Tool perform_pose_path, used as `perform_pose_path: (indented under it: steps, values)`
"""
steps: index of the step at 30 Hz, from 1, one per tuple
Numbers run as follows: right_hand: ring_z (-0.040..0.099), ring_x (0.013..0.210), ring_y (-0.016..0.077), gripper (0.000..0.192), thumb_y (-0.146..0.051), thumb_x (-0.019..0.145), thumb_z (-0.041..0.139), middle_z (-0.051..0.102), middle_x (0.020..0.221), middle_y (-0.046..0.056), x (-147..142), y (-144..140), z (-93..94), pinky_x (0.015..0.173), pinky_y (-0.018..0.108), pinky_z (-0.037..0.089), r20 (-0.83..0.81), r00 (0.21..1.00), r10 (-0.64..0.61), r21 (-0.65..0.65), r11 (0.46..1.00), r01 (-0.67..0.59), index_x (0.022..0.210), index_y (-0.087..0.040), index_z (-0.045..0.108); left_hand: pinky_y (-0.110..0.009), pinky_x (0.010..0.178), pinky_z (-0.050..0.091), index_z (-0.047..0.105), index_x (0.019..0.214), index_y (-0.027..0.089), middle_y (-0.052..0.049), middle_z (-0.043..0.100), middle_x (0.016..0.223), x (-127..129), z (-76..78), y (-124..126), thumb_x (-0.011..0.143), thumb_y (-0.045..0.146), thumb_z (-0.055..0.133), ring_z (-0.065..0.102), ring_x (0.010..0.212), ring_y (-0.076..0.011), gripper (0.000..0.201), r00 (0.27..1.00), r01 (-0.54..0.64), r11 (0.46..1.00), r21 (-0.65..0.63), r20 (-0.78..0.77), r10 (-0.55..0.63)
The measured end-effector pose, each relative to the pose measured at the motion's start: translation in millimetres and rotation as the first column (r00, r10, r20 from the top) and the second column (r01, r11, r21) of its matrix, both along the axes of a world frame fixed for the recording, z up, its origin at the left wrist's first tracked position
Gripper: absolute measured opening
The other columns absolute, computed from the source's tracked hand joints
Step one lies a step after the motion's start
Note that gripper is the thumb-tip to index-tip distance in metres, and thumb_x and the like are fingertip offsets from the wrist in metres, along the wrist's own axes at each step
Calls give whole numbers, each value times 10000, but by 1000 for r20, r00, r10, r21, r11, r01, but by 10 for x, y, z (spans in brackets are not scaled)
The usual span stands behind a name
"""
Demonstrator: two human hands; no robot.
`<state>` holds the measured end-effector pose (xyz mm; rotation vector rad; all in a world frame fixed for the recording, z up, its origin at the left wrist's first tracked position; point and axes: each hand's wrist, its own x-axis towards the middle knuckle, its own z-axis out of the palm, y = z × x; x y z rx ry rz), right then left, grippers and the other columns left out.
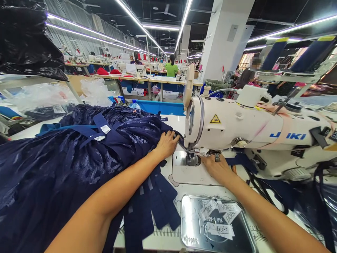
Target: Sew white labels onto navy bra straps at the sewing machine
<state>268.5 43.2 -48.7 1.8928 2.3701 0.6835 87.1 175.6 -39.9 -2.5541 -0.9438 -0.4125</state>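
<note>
Gathered navy cloth (126, 128) heaps beside the left hand (166, 144), its half-curled fingers on the edge. A smooth white sewing machine (221, 116) hides the right hand's (217, 170) fingertips; neither grip can be told. A shiny metal tray (191, 219) of paper labels (220, 230) lies nearer than both hands.

Left hand (166, 144) on navy fabric (92, 151), right hand (216, 169) at the sewing machine (223, 119), labels (219, 230) in a metal tray (191, 221).

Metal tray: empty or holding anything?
Not empty: several white printed labels lie in the metal tray, with bare metal showing around them.
</note>
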Motion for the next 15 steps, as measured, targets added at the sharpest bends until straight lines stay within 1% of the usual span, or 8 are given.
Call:
perform_pose_path:
  steps: [2,4,6,7,8,10,13,15]
  values:
    - [559,755,213,323,3,743,359,641,784,104,31,5,44,778,375,362,-42,999,-26,-5,1000,25,875,-146,613,-386,728,354,595,978,115,-145,549,962,-2,16,73,789,252,498,472,914,-272,253,994,-97,995,15,50,96]
    - [561,778,218,270,-54,780,363,642,822,112,72,-2,113,753,362,373,-81,994,-70,14,997,72,814,-142,616,-385,732,355,627,889,105,-150,556,934,-9,39,125,776,302,526,472,913,-275,249,985,-152,988,20,80,150]
    - [569,772,222,231,-132,808,388,639,807,120,114,-30,201,718,348,381,-99,982,-159,-3,987,159,763,-138,615,-387,738,350,645,774,110,-143,570,879,-20,63,146,782,301,511,478,900,-270,233,988,-130,991,36,85,127]
    - [575,762,222,223,-176,814,406,635,785,120,133,-52,247,697,340,383,-98,973,-208,-39,978,205,736,-139,612,-389,742,345,645,734,115,-135,578,846,-28,71,145,787,278,494,484,885,-265,228,992,-100,994,50,82,95]
    - [581,756,223,223,-221,818,422,631,769,115,149,-76,290,677,334,383,-93,962,-257,-92,964,249,721,-144,608,-393,743,340,642,708,119,-127,583,813,-39,77,135,788,251,477,490,864,-259,227,995,-69,995,68,81,64]
    - [591,764,223,223,-285,820,436,626,788,102,170,-124,355,658,326,380,-68,941,-331,-209,927,311,751,-155,604,-400,740,329,631,663,126,-113,588,746,-65,80,94,778,205,451,500,810,-248,228,996,-25,994,105,86,16]
    - [596,791,233,206,-298,817,444,613,862,100,184,-174,369,665,333,375,-41,930,-365,-327,885,332,825,-154,591,-406,737,318,616,649,132,-97,586,667,-122,82,-20,746,173,442,503,738,-235,203,993,-8,991,136,115,-8]
    - [591,804,245,175,-259,804,454,597,912,113,200,-189,335,674,343,369,-85,925,-370,-365,876,317,837,-139,577,-409,740,314,616,699,133,-85,583,649,-167,98,-124,723,151,444,501,713,-228,175,992,-5,990,138,128,-13]
